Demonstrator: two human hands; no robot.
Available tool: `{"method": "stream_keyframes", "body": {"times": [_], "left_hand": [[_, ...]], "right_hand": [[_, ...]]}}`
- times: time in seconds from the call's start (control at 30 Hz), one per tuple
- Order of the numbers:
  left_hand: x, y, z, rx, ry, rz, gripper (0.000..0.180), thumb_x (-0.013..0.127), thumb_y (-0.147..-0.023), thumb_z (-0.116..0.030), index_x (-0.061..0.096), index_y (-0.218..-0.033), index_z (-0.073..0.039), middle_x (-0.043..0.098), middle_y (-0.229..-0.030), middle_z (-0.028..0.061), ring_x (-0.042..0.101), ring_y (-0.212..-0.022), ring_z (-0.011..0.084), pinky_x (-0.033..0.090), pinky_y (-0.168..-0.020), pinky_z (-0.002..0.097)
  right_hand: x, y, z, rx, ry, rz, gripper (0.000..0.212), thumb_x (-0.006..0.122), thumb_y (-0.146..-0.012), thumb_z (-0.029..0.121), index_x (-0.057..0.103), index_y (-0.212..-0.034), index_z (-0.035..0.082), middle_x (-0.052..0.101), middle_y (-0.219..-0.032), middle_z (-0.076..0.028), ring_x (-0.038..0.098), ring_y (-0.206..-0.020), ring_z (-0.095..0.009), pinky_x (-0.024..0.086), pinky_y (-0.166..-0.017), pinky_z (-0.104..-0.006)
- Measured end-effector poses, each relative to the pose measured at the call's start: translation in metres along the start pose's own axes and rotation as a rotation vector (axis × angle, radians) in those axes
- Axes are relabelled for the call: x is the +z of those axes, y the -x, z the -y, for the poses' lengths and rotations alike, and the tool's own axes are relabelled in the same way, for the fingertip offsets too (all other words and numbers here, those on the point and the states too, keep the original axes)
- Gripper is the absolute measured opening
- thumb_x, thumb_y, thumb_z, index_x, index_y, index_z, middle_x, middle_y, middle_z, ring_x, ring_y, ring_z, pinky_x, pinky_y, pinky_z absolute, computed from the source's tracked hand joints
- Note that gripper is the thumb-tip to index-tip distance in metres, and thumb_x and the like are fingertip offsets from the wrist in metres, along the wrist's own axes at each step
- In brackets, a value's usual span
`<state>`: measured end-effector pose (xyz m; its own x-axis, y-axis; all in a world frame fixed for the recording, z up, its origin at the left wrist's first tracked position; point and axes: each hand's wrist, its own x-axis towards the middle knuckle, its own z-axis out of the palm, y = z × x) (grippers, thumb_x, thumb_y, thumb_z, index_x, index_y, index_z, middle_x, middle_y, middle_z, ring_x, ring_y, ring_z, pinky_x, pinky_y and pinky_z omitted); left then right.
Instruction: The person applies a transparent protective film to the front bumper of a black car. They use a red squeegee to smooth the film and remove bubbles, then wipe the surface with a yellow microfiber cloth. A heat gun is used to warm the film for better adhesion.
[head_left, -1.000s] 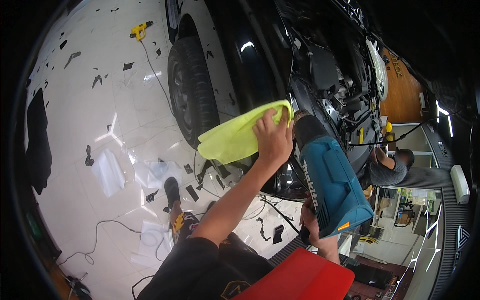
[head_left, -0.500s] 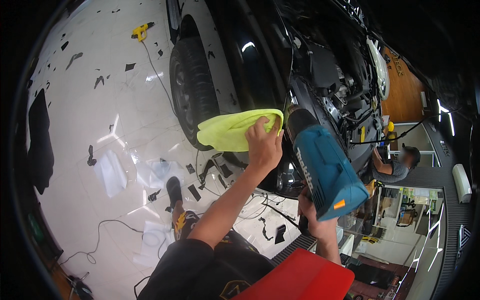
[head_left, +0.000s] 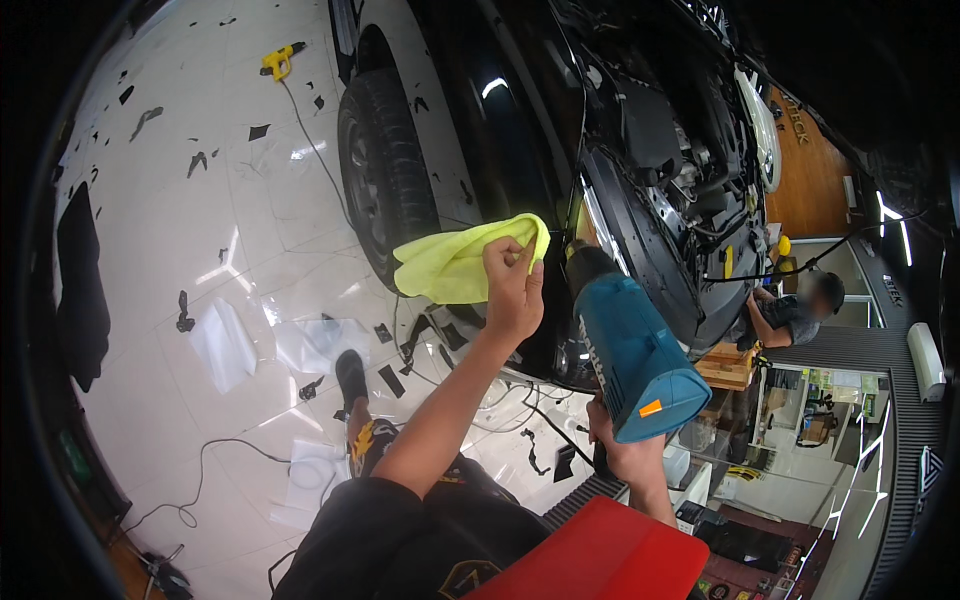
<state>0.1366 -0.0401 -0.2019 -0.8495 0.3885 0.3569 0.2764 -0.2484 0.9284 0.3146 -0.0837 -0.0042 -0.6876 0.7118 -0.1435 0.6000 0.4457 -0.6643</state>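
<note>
A yellow-green microfiber cloth (head_left: 440, 262) is bunched in my left hand (head_left: 514, 298), whose fingers pinch its right end in front of the black car's fender (head_left: 500, 150). My right hand (head_left: 632, 455) grips a teal heat gun (head_left: 640, 350) from below, with part of the handle hidden. The gun's dark nozzle points up and away, toward the car's front corner near the headlight (head_left: 600, 215), a short way right of the cloth. Cloth and nozzle look apart.
Past the fender are a tire (head_left: 385, 180) and the uncovered engine bay (head_left: 660, 150). A yellow heat gun (head_left: 282, 63) lies on the tiled floor with its cord, among dark scraps and clear film sheets (head_left: 222, 345). Another person (head_left: 795, 310) leans at the car's front.
My left hand and the cloth have shifted slightly left. The teal heat gun's nozzle has dropped a little and moved left. The other person's arms and body have shifted.
</note>
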Motion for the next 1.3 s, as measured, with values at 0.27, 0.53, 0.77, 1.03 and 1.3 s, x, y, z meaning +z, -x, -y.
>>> {"method": "stream_keyframes", "body": {"times": [0.27,0.53,0.77,1.03,1.3], "left_hand": [[0.025,-0.002,-0.032,0.024,-0.363,0.284,0.04,0.066,-0.092,-0.015,0.066,-0.131,-0.005,0.046,-0.127,0.0205,0.043,-0.115,0.0406,0.033,-0.099,0.0536],[0.035,-0.066,-0.034,0.075,-0.321,0.033,0.033,0.066,-0.095,-0.018,0.07,-0.123,-0.001,0.047,-0.117,0.0192,0.045,-0.11,0.0386,0.035,-0.097,0.0515],[0.031,-0.011,-0.039,0.024,-0.399,0.158,0.033,0.066,-0.094,-0.016,0.069,-0.124,-0.002,0.047,-0.114,0.0162,0.045,-0.105,0.0355,0.035,-0.094,0.05],[0.009,0.022,-0.028,0.12,-0.464,0.269,0.034,0.064,-0.097,-0.019,0.068,-0.127,-0.004,0.046,-0.11,0.0164,0.044,-0.102,0.035,0.037,-0.092,0.0487],[0.015,0.032,-0.042,0.129,-0.559,0.328,0.038,0.062,-0.099,-0.018,0.067,-0.13,0.003,0.046,-0.106,0.018,0.043,-0.101,0.0349,0.037,-0.092,0.0456]], "right_hand": [[-0.013,0.047,-0.027,0.083,-0.042,0.034,0.035,0.059,-0.09,0.009,0.054,-0.123,-0.003,0.057,-0.084,-0.006,0.053,-0.065,-0.016,0.045,-0.059,-0.0313],[-0.022,0.092,-0.04,0.406,-0.302,0.021,0.045,0.058,-0.091,0.025,0.053,-0.129,0.002,0.057,-0.101,-0.007,0.055,-0.086,-0.022,0.046,-0.075,-0.0367],[-0.012,0.132,-0.064,0.721,-0.639,-0.109,0.052,0.058,-0.092,0.038,0.052,-0.132,0.006,0.058,-0.115,-0.008,0.057,-0.103,-0.026,0.048,-0.088,-0.0406],[0.016,0.105,-0.04,0.377,-0.511,-0.059,0.009,0.064,-0.089,0.002,0.065,-0.097,0.004,0.06,-0.079,-0.001,0.056,-0.067,-0.013,0.045,-0.059,-0.0278],[0.025,0.125,-0.094,0.011,-0.192,-0.047,0.003,0.064,-0.09,0.003,0.066,-0.092,0.003,0.059,-0.074,-0.002,0.057,-0.067,-0.014,0.045,-0.059,-0.032]]}}
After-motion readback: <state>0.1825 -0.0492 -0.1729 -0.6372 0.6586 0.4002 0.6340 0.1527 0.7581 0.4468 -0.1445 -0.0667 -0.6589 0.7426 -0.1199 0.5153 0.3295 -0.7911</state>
